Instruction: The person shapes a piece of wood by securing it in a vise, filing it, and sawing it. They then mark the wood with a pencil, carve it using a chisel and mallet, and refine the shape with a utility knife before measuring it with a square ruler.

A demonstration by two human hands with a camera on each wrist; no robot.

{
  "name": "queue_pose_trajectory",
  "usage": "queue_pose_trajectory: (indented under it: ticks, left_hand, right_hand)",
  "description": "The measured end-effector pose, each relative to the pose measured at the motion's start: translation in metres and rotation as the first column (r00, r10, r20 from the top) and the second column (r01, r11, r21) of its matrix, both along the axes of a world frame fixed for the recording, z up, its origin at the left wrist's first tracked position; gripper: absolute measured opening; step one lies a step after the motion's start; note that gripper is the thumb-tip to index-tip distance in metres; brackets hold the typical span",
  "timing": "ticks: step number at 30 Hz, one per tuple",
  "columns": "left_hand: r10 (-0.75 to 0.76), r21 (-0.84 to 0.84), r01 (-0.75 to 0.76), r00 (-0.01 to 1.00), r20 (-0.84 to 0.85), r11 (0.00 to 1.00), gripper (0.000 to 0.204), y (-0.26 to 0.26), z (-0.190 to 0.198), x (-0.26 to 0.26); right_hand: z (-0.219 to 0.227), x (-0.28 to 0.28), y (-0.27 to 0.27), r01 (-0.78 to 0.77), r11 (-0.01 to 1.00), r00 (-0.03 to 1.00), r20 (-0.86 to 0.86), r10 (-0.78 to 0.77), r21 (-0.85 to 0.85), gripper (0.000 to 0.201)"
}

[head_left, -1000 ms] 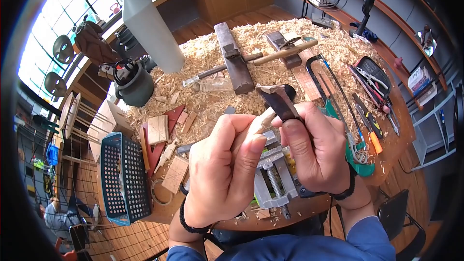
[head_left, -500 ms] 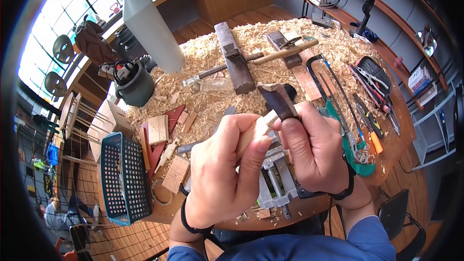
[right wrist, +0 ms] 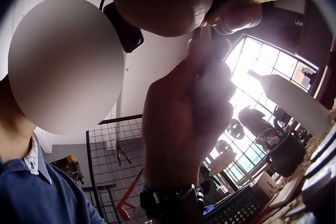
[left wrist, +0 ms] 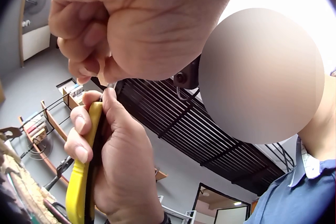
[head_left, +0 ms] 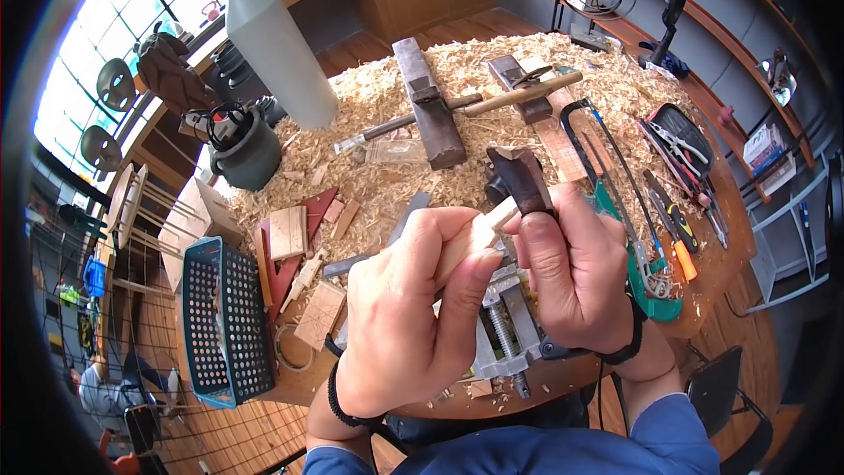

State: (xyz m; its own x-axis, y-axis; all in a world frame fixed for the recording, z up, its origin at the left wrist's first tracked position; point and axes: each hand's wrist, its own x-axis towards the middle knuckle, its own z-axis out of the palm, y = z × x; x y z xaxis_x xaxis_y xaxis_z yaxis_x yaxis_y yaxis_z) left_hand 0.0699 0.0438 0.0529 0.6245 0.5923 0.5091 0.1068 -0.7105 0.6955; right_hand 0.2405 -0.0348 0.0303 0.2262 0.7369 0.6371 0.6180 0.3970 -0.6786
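My left hand pinches a pale, whittled stick of wood between thumb and fingers, its thin end pointing toward my right hand. That hand grips a knife with a yellow and black handle, the thumb pressed near the blade end. From above, the knife shows a dark side and slants away over the bench. Its blade end overlaps the tip of the stick, and most of the blade is hidden by fingers. Below both hands stands a metal vise.
Wood shavings cover the bench. Two hand planes lie at the back with a wooden-handled tool across them. A green-handled saw and pliers lie right; a perforated basket, dark pot and tall bottle stand left.
My left hand and the stick have shifted slightly right, and the stick has turned a little. The far end of the knife has swung right.
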Motion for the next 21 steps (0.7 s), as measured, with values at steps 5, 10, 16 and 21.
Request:
queue_pose_trajectory:
  ticks: [5, 10, 16, 21]
  left_hand:
    - [0.018, 0.025, -0.018, 1.000, -0.007, 1.000, 0.021, -0.0006, -0.0004, 0.0007]
    - [0.037, 0.096, -0.033, 0.998, -0.042, 0.995, 0.022, -0.0002, 0.0008, 0.0001]
    - [-0.010, 0.009, 0.010, 1.000, 0.008, 1.000, 0.020, 0.0024, -0.0005, 0.0009]
    - [-0.008, 0.008, 0.008, 1.000, 0.001, 1.000, 0.019, 0.0026, -0.0006, 0.0007]
  right_hand:
    - [0.0006, 0.0013, -0.0008, -0.057, 0.994, 0.997, -0.061, 0.051, -0.096, 0.023]
    - [0.0042, -0.0024, -0.0016, -0.144, 0.979, 0.988, -0.075, 0.134, -0.146, 0.010]
    - [0.0031, 0.0007, -0.0021, -0.061, 0.993, 0.992, -0.119, 0.048, -0.104, 0.016]
    - [-0.0010, 0.0001, 0.0016, -0.013, 0.998, 0.999, -0.031, 0.011, -0.056, 0.023]
